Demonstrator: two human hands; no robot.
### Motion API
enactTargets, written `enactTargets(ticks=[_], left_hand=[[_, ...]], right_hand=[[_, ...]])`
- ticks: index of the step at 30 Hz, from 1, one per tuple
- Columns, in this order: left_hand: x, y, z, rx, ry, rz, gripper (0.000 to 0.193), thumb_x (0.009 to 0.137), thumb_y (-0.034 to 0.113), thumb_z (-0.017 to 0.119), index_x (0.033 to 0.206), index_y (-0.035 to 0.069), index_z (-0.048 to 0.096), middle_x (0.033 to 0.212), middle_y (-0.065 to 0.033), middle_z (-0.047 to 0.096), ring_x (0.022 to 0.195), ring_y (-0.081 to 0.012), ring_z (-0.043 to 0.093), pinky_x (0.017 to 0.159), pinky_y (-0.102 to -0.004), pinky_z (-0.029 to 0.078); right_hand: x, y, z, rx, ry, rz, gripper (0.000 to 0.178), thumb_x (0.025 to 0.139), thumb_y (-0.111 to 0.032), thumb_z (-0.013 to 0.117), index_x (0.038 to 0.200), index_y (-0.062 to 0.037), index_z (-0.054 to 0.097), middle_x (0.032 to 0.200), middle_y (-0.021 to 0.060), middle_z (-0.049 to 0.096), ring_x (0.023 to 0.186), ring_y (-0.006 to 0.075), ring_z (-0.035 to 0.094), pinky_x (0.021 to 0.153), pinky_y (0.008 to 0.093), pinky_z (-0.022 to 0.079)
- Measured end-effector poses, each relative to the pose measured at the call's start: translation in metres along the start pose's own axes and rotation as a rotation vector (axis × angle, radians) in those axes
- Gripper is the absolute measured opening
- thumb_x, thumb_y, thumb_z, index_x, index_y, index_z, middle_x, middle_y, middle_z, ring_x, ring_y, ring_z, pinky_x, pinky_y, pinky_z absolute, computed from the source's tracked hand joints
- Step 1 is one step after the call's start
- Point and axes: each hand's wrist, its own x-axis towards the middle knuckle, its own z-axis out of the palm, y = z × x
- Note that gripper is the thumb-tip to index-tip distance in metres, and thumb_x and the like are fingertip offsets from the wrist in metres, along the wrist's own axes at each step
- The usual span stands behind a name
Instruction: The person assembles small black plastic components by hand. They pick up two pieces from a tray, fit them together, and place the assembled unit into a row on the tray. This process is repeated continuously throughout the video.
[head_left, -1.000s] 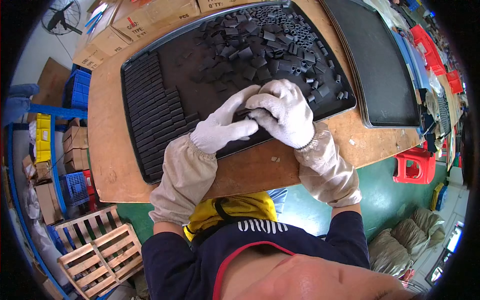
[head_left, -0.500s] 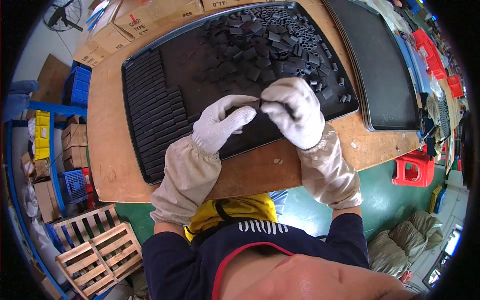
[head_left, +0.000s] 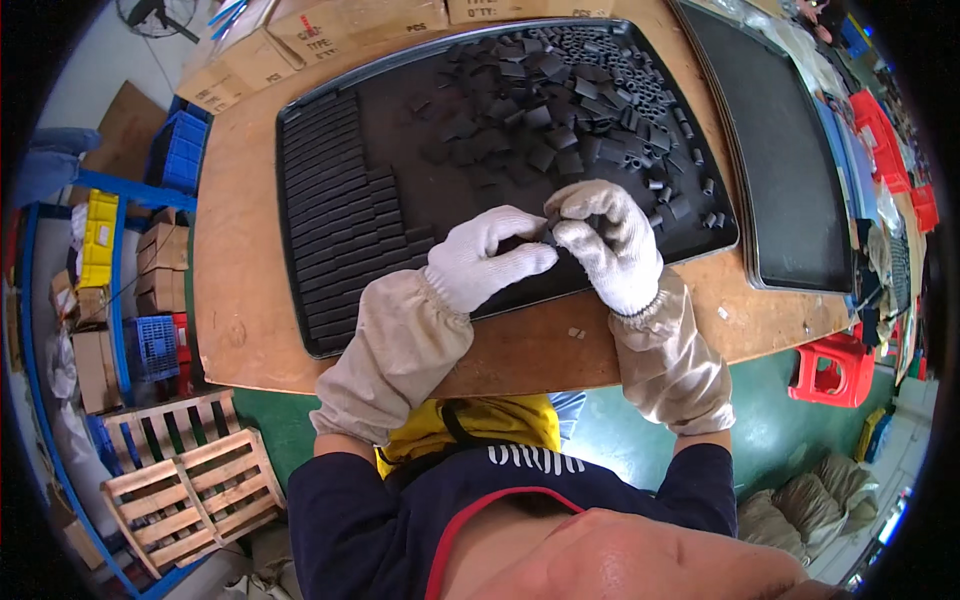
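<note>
My left hand (head_left: 490,255), in a white knit glove, pinches one side of a small black piece (head_left: 549,236). My right hand (head_left: 612,240), gloved too, closes its fingertips on the other side; the fingers cover most of the piece. Both hands hover over the near part of a large black tray (head_left: 405,140). Flat black pieces (head_left: 330,220) lie packed in rows along the tray's left side. Loose black square pieces (head_left: 540,155) are heaped in its middle and right, with small black tubes (head_left: 640,80) toward the far right corner.
The tray rests on a wooden table (head_left: 240,330). To the right stands a stack of black trays (head_left: 790,170). Cardboard boxes (head_left: 345,30) line the far edge. A red stool (head_left: 832,370) is at the right, a wooden pallet (head_left: 195,500) at the lower left.
My hands have come closer together, fingertips meeting at the small black piece. The whole view has shifted, so the table and tray appear slightly lower and more to the right.
</note>
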Motion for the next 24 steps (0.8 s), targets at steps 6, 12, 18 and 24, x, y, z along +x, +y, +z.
enactTargets(ticks=[6,12,18,24], left_hand=[[-0.003,-0.001,-0.004,-0.270,0.077,-0.154,0.034,0.093,0.018,0.075,0.120,-0.001,0.066,0.100,-0.0042,0.068,0.085,-0.0080,0.063,0.076,-0.0238,0.053],[-0.002,0.000,-0.003,-0.191,0.052,-0.147,0.036,0.093,0.017,0.075,0.122,-0.002,0.066,0.107,-0.0062,0.067,0.087,-0.0096,0.064,0.076,-0.0245,0.054],[-0.009,0.011,-0.027,0.282,-0.009,0.038,0.034,0.091,0.021,0.075,0.121,0.004,0.070,0.105,-0.0092,0.067,0.094,-0.0167,0.065,0.085,-0.0296,0.053],[0.027,0.042,-0.154,1.089,0.337,0.205,0.033,0.092,0.025,0.068,0.122,0.012,0.071,0.102,-0.0177,0.069,0.103,-0.0333,0.065,0.096,-0.0421,0.049]], right_hand=[[0.012,-0.012,0.003,-0.363,-0.044,-0.248,0.020,0.080,-0.009,0.080,0.096,-0.0055,0.068,0.102,0.0113,0.072,0.095,0.0297,0.070,0.082,0.0379,0.055],[0.016,-0.013,0.000,-0.529,-0.089,-0.328,0.026,0.072,-0.006,0.081,0.095,-0.0089,0.068,0.103,0.0099,0.071,0.094,0.0319,0.068,0.081,0.0399,0.055],[0.015,-0.010,0.001,-0.500,-0.131,-0.363,0.027,0.078,-0.010,0.080,0.102,-0.0086,0.068,0.105,0.0089,0.071,0.095,0.0320,0.068,0.083,0.0408,0.055],[0.015,-0.001,-0.004,-0.613,-0.012,-0.323,0.031,0.080,-0.011,0.078,0.109,-0.0067,0.067,0.105,0.0100,0.071,0.096,0.0342,0.068,0.084,0.0418,0.055]])
